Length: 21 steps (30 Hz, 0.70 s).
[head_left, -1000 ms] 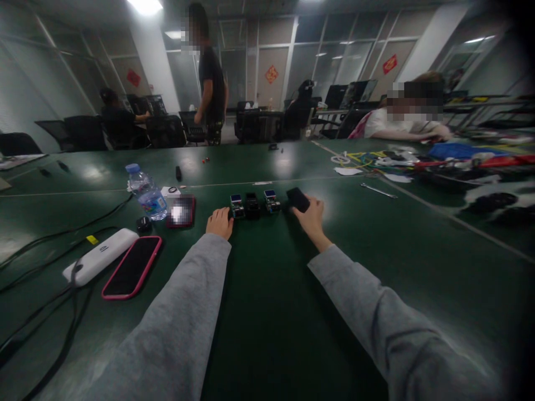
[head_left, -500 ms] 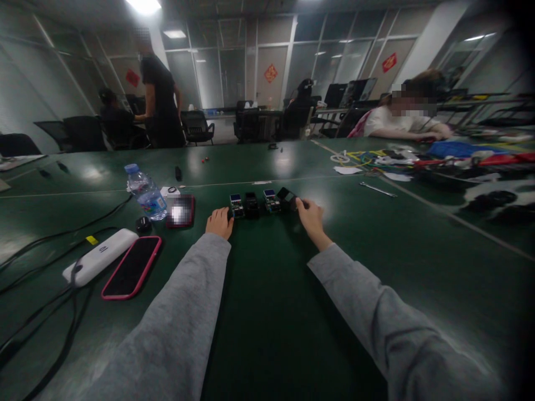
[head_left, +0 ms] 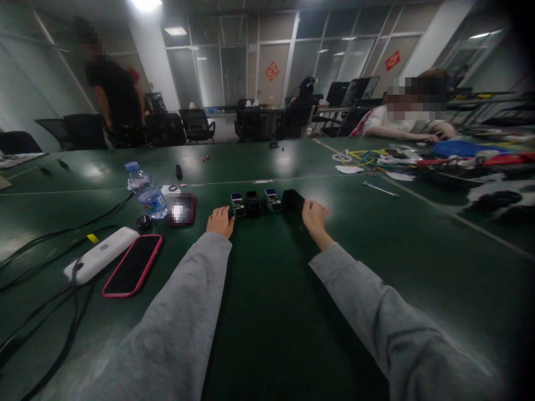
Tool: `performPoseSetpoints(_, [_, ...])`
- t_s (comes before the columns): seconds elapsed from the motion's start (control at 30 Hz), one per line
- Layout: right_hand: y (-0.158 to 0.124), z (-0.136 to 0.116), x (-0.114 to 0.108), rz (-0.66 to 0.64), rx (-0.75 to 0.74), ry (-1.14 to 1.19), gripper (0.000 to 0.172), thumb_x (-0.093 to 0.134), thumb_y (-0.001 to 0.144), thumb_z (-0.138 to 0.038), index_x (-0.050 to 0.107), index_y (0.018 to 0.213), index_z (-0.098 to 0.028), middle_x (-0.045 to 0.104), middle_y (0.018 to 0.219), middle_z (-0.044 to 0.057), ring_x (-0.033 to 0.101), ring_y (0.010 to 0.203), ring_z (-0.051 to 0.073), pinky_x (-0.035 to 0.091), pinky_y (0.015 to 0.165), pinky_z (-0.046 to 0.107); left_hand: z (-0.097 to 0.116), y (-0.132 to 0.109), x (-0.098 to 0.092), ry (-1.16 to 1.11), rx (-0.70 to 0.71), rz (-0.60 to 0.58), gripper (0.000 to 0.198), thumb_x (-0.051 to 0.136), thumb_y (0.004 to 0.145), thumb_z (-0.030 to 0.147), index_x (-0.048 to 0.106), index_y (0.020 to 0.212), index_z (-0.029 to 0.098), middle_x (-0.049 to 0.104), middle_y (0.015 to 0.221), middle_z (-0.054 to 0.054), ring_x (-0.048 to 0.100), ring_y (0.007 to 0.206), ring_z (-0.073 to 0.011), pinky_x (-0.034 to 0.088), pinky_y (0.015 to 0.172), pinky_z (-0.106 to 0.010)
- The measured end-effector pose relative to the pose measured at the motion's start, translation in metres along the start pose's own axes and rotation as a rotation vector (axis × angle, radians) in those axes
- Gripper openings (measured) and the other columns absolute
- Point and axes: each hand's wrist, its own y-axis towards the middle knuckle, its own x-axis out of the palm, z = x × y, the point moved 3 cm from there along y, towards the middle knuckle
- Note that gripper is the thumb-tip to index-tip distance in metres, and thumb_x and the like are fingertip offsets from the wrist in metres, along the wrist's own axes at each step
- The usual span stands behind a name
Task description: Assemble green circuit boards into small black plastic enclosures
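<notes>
My right hand is closed round the near right end of a black box-like case, which sits at a slant on the table. To its left stands a small circuit board with a screen. Farther left come a black device and a second screened board. My left hand rests beside that second board with its fingers curled. A dark bit shows at its fingertips, too small and dark to name.
On the left lie a water bottle, a white power bank, a pink-framed phone and black cables. A wrench and a heap of cables lie right. Across the table sits a person; another person stands behind.
The black case in my right hand has turned, and its screen-like face no longer shows. My left hand stays in place. The standing person has moved left.
</notes>
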Motion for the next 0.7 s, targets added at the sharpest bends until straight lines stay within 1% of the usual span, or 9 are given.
performPoseSetpoints(0.13, [-0.005,-0.006,-0.005,0.013,-0.004,0.085,0.057,0.027,0.092,-0.054,0.063,0.1,-0.01,0.06,0.099,0.02,0.049,0.101,0.031,0.031,0.093,0.048,0.0,-0.001,0.0,0.017,-0.007,0.0,0.046,0.037,0.092,0.036,0.042,0.132,0.014,0.049,0.135,-0.012,0.041,0.124,-0.0249,0.039,0.101,-0.041])
performPoseSetpoints(0.2, [-0.008,-0.009,-0.009,0.013,-0.03,0.118,0.058,0.036,0.088,-0.061,0.06,0.107,-0.012,0.059,0.104,0.019,0.047,0.104,0.032,0.033,0.092,0.047,0.0,-0.001,0.0,0.019,-0.003,0.003,0.047,0.037,0.092,0.036,0.042,0.132,0.013,0.049,0.134,-0.012,0.041,0.124,-0.025,0.039,0.101,-0.041])
performPoseSetpoints(0.27, [-0.011,-0.012,-0.011,-0.002,-0.055,0.11,0.06,0.047,0.082,-0.064,0.058,0.11,-0.012,0.058,0.105,0.018,0.047,0.104,0.032,0.035,0.091,0.047,-0.001,0.0,0.001,0.021,0.003,0.006,0.047,0.038,0.092,0.036,0.042,0.132,0.013,0.049,0.134,-0.012,0.041,0.124,-0.0248,0.039,0.101,-0.041])
performPoseSetpoints(0.37, [-0.014,-0.014,-0.011,-0.014,-0.086,0.1,0.058,0.059,0.076,-0.058,0.057,0.111,-0.012,0.059,0.103,0.017,0.049,0.102,0.033,0.038,0.088,0.047,-0.001,0.001,0.002,0.022,0.006,0.005,0.047,0.038,0.092,0.036,0.042,0.132,0.013,0.049,0.135,-0.012,0.041,0.124,-0.025,0.039,0.101,-0.041])
performPoseSetpoints(0.5, [-0.009,-0.012,-0.016,0.005,-0.137,0.243,0.051,0.064,0.074,-0.049,0.058,0.11,-0.013,0.061,0.102,0.015,0.055,0.095,0.029,0.043,0.085,0.044,-0.001,0.001,0.003,0.015,0.001,-0.004,0.047,0.038,0.092,0.036,0.041,0.132,0.013,0.048,0.135,-0.012,0.041,0.124,-0.0254,0.04,0.1,-0.043])
performPoseSetpoints(0.57, [-0.002,-0.001,-0.029,0.006,-0.118,0.3,0.05,0.068,0.073,-0.043,0.059,0.111,-0.012,0.062,0.101,0.015,0.057,0.091,0.026,0.044,0.083,0.042,-0.001,0.001,0.003,0.013,0.004,-0.002,0.047,0.037,0.092,0.036,0.041,0.132,0.013,0.049,0.135,-0.013,0.041,0.124,-0.0254,0.04,0.1,-0.042])
performPoseSetpoints(0.6, [0.001,0.01,-0.041,0.006,-0.097,0.313,0.051,0.069,0.072,-0.041,0.059,0.113,-0.012,0.063,0.101,0.016,0.058,0.09,0.026,0.044,0.082,0.041,-0.001,0.0,0.003,0.012,0.006,0.001,0.046,0.037,0.092,0.036,0.042,0.132,0.013,0.049,0.135,-0.012,0.041,0.124,-0.0254,0.04,0.1,-0.042])
performPoseSetpoints(0.63, [0.004,0.023,-0.058,0.013,-0.08,0.315,0.052,0.07,0.072,-0.039,0.058,0.114,-0.011,0.063,0.102,0.017,0.058,0.09,0.025,0.044,0.081,0.04,-0.002,0.0,0.004,0.012,0.006,0.006,0.046,0.037,0.092,0.036,0.042,0.132,0.014,0.049,0.134,-0.012,0.041,0.124,-0.0254,0.04,0.1,-0.042])
performPoseSetpoints(0.7, [0.007,0.058,-0.102,0.05,-0.051,0.298,0.056,0.073,0.071,-0.039,0.058,0.117,-0.011,0.06,0.107,0.022,0.058,0.092,0.026,0.043,0.079,0.041,-0.002,0.0,0.005,0.009,0.007,0.012,0.046,0.037,0.092,0.036,0.042,0.131,0.014,0.049,0.134,-0.012,0.042,0.123,-0.0253,0.04,0.1,-0.042])
